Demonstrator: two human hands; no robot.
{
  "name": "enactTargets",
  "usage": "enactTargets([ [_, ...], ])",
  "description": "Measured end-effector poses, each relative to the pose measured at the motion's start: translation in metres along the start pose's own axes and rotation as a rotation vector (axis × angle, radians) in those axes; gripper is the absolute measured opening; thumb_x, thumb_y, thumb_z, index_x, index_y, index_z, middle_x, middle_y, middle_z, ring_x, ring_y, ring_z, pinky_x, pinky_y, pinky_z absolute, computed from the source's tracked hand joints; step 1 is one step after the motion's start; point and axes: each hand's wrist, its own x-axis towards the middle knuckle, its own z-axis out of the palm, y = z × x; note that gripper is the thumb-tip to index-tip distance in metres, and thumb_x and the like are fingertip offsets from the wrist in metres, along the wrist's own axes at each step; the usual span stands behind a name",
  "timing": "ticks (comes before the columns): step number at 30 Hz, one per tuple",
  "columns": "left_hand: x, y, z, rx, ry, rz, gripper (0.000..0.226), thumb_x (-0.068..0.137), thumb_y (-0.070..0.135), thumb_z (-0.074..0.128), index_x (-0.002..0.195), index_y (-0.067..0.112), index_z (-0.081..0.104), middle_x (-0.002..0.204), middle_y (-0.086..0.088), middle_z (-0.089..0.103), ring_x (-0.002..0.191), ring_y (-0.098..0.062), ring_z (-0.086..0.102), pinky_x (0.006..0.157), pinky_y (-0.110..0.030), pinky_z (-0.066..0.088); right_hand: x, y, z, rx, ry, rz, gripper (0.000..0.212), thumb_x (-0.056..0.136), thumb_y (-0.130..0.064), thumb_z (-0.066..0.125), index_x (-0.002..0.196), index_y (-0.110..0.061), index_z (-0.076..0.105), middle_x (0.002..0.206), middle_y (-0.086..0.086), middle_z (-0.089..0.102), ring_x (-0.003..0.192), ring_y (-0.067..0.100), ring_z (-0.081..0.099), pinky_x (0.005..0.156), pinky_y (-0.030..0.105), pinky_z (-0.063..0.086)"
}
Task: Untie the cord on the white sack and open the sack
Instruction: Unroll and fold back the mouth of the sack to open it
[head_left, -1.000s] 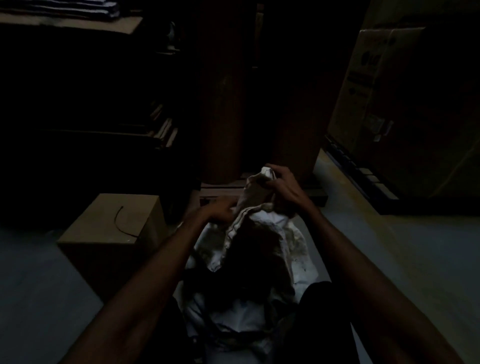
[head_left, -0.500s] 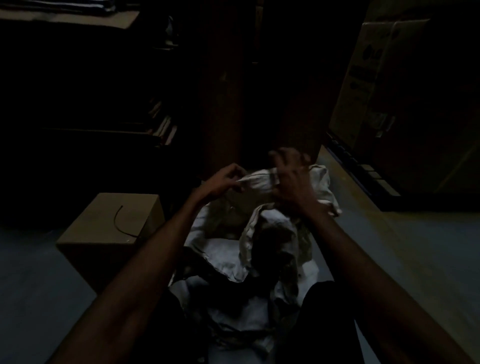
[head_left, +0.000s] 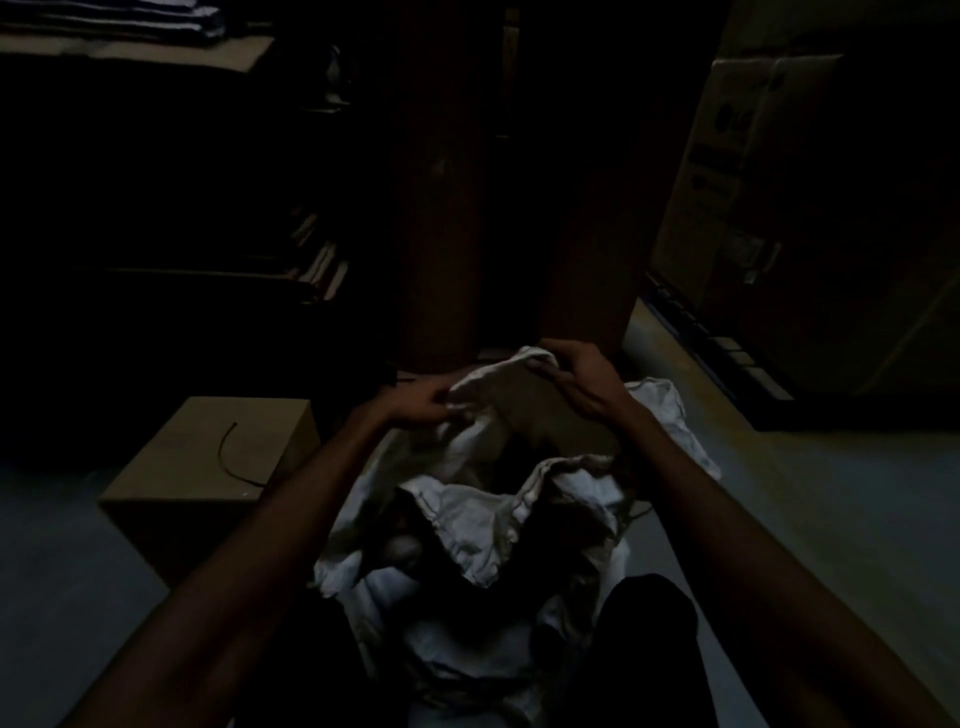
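The white sack (head_left: 483, 525) stands on the floor between my legs in very dim light. Its mouth gapes wide, with a dark hollow inside. My left hand (head_left: 415, 402) pinches the far rim on the left side. My right hand (head_left: 576, 379) grips the same far rim at its highest fold. The near rim sags in loose waves toward me. A thin dark strand, perhaps the cord (head_left: 636, 512), hangs at the sack's right side; I cannot tell for certain.
A cardboard box (head_left: 208, 467) with a dark string lying on top sits to the left of the sack. A wooden cabinet (head_left: 514, 208) rises just behind it. A large carton (head_left: 753, 182) on a pallet stands at the right. Dark shelves fill the left.
Both hands have pulled the far rim of the sack apart and back. The bunched top from a second ago has spread into a wide open mouth.
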Motion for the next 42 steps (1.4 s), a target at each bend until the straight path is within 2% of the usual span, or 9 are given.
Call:
enactTargets([
  [4,-0.005,-0.002,-0.009,-0.316,0.275,-0.047,0.012,0.089,0.022,0.072,0.095,0.018,0.063,0.086,0.001,0.065,0.071,0.002,0.060,0.069,-0.028,0.051,-0.001,0.023,-0.011,-0.248,0.153,0.154,0.033,0.092,-0.046,0.056,0.115,-0.024,0.065,0.109,0.008,0.070,0.102,0.031,0.064,0.083,0.042,0.052],
  [8,0.007,0.026,-0.015,-0.486,0.350,0.026,0.010,0.094,0.015,0.064,0.104,0.016,0.065,0.094,0.005,0.067,0.079,0.004,0.062,0.075,-0.015,0.051,0.001,0.010,0.005,-0.466,0.153,0.075,0.067,0.079,-0.023,0.066,0.143,-0.019,0.045,0.136,0.015,0.047,0.122,0.035,0.046,0.104,0.048,0.038],
  [11,0.018,0.048,-0.016,-0.477,0.417,0.060,0.006,0.096,0.013,0.062,0.097,0.015,0.067,0.088,0.005,0.067,0.080,0.003,0.062,0.077,-0.017,0.049,0.006,-0.007,0.031,-0.399,0.083,0.010,0.052,0.086,-0.037,0.052,0.135,-0.022,0.048,0.131,0.010,0.050,0.117,0.032,0.050,0.097,0.047,0.042],
  [19,0.014,0.050,-0.021,0.161,0.317,0.082,0.037,0.091,0.059,0.050,0.107,0.030,0.064,0.101,0.001,0.064,0.093,-0.015,0.060,0.085,-0.034,0.051,0.019,-0.006,0.039,-0.317,0.120,-0.039,0.024,0.099,-0.035,0.046,0.104,-0.014,0.058,0.098,0.010,0.060,0.094,0.033,0.059,0.077,0.041,0.046],
  [22,0.019,0.052,-0.004,0.203,0.472,0.052,0.026,0.091,0.036,0.058,0.100,0.014,0.068,0.099,-0.014,0.059,0.091,-0.027,0.058,0.079,-0.034,0.047,0.024,-0.015,0.038,-0.296,0.096,0.036,0.028,0.101,-0.041,0.041,0.100,-0.019,0.059,0.099,0.010,0.066,0.093,0.033,0.063,0.074,0.038,0.046],
  [25,0.022,0.060,0.009,-0.029,0.621,-0.085,0.012,0.090,0.012,0.059,0.081,0.009,0.067,0.083,-0.013,0.069,0.080,-0.026,0.064,0.071,-0.033,0.048,0.031,-0.023,0.037,-0.243,-0.022,0.145,0.040,0.099,-0.050,0.036,0.107,-0.022,0.064,0.108,0.012,0.069,0.100,0.033,0.064,0.085,0.041,0.050],
  [29,0.016,0.070,0.018,-0.186,0.401,-0.181,0.024,0.102,0.016,0.047,0.089,0.010,0.065,0.079,-0.001,0.058,0.068,-0.006,0.049,0.059,-0.014,0.038,0.036,-0.019,0.025,-0.071,-0.348,0.244,0.030,0.105,-0.026,0.043,0.103,-0.011,0.069,0.102,0.006,0.053,0.097,0.019,0.050,0.081,0.029,0.039],
  [36,0.016,0.060,0.051,0.373,0.366,0.107,0.040,0.094,0.037,0.060,0.121,0.009,0.052,0.118,-0.015,0.056,0.103,-0.033,0.057,0.079,-0.038,0.044,0.039,-0.005,0.032,-0.049,-0.464,0.375,0.036,0.105,-0.009,0.039,0.133,0.009,0.053,0.138,0.025,0.053,0.127,0.038,0.051,0.109,0.041,0.038],
  [42,0.021,0.072,0.037,0.062,0.499,0.162,0.042,0.076,-0.006,0.060,0.117,0.001,0.068,0.113,-0.020,0.071,0.103,-0.031,0.066,0.082,-0.017,0.039,0.040,-0.013,0.006,0.135,-0.435,0.286,0.029,0.098,-0.046,0.054,0.089,-0.025,0.072,0.090,-0.009,0.069,0.078,0.005,0.064,0.069,0.013,0.046],
])
